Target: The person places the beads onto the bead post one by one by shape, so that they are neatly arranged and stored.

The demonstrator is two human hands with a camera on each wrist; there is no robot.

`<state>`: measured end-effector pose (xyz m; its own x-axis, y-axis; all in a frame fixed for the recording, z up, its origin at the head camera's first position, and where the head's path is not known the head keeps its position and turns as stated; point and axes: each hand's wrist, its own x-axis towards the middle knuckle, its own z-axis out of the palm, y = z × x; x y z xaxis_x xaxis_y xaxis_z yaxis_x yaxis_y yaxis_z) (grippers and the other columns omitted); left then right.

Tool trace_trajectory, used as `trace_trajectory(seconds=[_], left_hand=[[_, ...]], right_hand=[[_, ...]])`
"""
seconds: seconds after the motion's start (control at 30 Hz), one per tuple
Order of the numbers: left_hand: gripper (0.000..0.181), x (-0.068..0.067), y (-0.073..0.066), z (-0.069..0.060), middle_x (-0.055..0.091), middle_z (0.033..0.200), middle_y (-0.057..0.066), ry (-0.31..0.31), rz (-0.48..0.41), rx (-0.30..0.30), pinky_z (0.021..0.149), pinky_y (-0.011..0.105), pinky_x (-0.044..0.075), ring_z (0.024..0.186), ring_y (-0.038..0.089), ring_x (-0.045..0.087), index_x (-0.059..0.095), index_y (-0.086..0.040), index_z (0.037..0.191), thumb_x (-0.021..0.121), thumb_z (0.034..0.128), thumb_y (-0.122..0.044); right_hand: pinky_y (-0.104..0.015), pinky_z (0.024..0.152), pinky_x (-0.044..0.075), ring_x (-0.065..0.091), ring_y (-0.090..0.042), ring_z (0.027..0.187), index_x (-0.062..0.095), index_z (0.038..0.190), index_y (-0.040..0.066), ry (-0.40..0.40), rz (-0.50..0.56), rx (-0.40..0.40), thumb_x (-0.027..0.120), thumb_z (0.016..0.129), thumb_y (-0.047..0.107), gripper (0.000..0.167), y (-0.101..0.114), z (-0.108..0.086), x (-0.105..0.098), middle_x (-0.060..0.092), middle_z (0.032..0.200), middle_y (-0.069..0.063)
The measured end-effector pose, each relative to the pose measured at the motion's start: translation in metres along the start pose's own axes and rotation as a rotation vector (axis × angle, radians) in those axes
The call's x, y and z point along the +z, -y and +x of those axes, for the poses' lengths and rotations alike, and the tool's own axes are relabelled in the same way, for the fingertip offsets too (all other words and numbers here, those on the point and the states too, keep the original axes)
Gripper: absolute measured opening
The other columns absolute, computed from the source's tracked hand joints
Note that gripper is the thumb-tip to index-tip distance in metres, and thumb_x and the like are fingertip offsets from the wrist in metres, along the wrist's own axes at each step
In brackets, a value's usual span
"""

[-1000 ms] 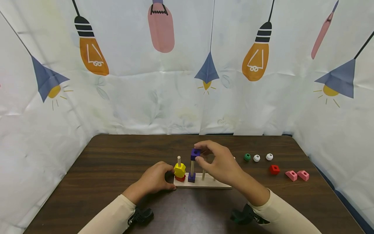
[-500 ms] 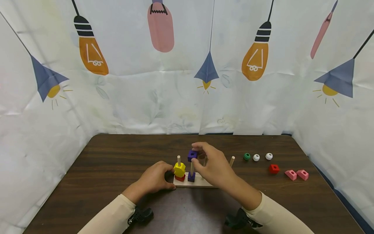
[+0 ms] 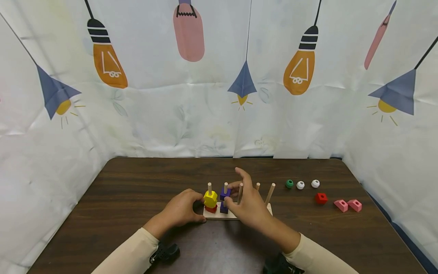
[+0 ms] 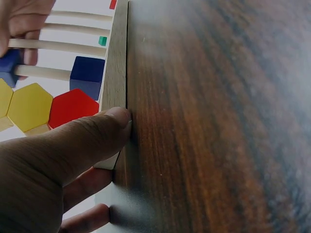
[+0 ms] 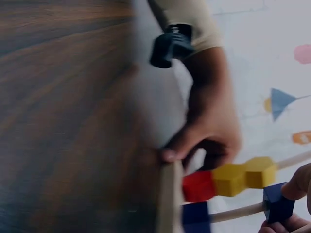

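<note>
My left hand (image 3: 183, 208) grips the left end of a pale wooden peg board (image 3: 219, 216), thumb on its front edge. The first peg carries a red hexagonal block (image 4: 73, 108) at the bottom and yellow hexagonal blocks (image 5: 229, 179) above it. On the second peg, a dark blue cube (image 4: 87, 76) sits at the base. Partway up that same peg, my right hand (image 3: 251, 208) pinches another dark blue cube (image 5: 278, 201) between thumb and fingers. A stretch of bare peg separates the two cubes. The right hand partly covers the pegs farther right.
Right of the board lie a green bead (image 3: 289, 184), two white beads (image 3: 300, 185), a red cube (image 3: 321, 198) and two pink blocks (image 3: 341, 206) with holes. Bare pegs (image 3: 270, 193) stand upright on the board's right part. A printed curtain (image 3: 205, 114) hangs behind the brown table (image 3: 137, 179).
My right hand has moved left and brought the blue cube from above the second peg down onto it; the peg's tip now pokes out above the cube. The left hand has stayed still.
</note>
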<state>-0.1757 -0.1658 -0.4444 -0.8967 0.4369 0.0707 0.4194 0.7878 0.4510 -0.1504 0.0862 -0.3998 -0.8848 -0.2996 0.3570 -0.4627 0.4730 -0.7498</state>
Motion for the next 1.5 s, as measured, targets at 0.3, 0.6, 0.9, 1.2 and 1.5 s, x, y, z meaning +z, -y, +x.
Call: trace_trajectory(seconds=[0.3,0.6,0.9,1.2,1.5], left_hand=[[0.045,0.0,0.0,0.0,0.065,0.1,-0.004,-0.004,0.003,-0.002,0.083,0.044,0.053,0.095,0.017,0.06,0.073,-0.016,0.099,0.097,0.0671,-0.036],[0.045,0.001,-0.001,0.0,0.065,0.1,-0.004,0.0,0.002,-0.01,0.084,0.044,0.053,0.096,0.017,0.06,0.073,-0.017,0.099,0.097,0.0666,-0.036],[0.044,0.001,-0.001,0.0,0.065,0.1,-0.004,-0.007,0.009,-0.01,0.083,0.044,0.053,0.096,0.017,0.06,0.072,-0.017,0.098,0.097,0.0662,-0.035],[0.044,0.0,-0.002,-0.001,0.065,0.1,-0.005,-0.002,0.008,-0.011,0.083,0.044,0.053,0.096,0.017,0.06,0.073,-0.018,0.099,0.097,0.0667,-0.035],[0.042,-0.002,-0.003,-0.001,0.064,0.098,-0.006,-0.003,0.012,-0.01,0.082,0.043,0.052,0.094,0.016,0.059,0.072,-0.019,0.097,0.097,0.0666,-0.035]], right_hand=[[-0.037,0.083,0.056,0.069,-0.02,0.093,0.013,0.156,0.005,0.035,0.021,0.051,0.079,0.085,0.001,0.098,-0.027,-0.009,0.021,0.069,0.112,-0.005],[-0.04,0.09,0.054,0.07,-0.024,0.103,0.014,0.156,0.005,0.071,0.01,0.053,0.08,0.087,0.008,0.095,-0.036,-0.013,0.023,0.069,0.122,-0.008],[-0.05,0.1,0.048,0.061,-0.035,0.124,0.021,0.156,0.005,0.171,-0.031,0.052,0.074,0.094,0.015,0.082,-0.036,-0.029,0.011,0.055,0.144,-0.021],[-0.047,0.098,0.05,0.063,-0.033,0.121,0.026,0.153,0.004,0.303,-0.049,0.055,0.069,0.099,0.017,0.07,-0.044,-0.046,-0.011,0.052,0.146,-0.024],[-0.045,0.093,0.053,0.067,-0.018,0.112,0.064,0.126,0.012,0.342,-0.133,0.014,0.069,0.1,0.024,0.029,-0.063,-0.062,-0.05,0.068,0.124,0.003]])
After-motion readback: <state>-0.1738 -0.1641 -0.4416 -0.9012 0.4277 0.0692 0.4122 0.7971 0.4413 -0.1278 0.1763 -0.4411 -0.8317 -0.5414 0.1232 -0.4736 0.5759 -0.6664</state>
